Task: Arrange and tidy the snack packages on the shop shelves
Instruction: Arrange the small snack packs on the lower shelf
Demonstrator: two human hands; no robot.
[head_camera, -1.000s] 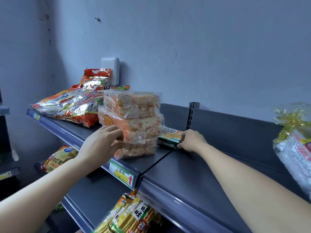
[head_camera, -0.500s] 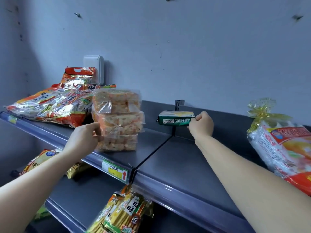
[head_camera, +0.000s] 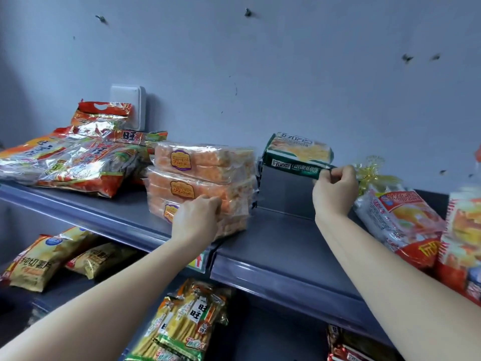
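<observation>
At the centre of the frame the left hand is pressing against the front of a stack of clear packs, fingers curled together over the lower pack. The stack is sitting on the top shelf, its near corner right at the front lip, above the price tag. At right of centre the right hand is pinching the end seam of a green packet between thumb and fingertips, holding it in the air above the shelf, level with the top of the stack and just beside it.

The main risk, as I am judging it, is the stack sliding: the wrappers are looking slick, the layers are already sitting slightly offset, and a push from the hand or a nudge from the green packet could be tipping the top pack forward over the lip onto the bags below. The seam pinch is also a thin hold; the packet could be swinging or slipping out.

For room, bare shelf is lying between the stack and the bag with the gold bow at the right of the frame, wide enough for the packet to be going down flat. At upper left, the foil bags are crowding the stack's far side, and the wall is closing off the back.
</observation>
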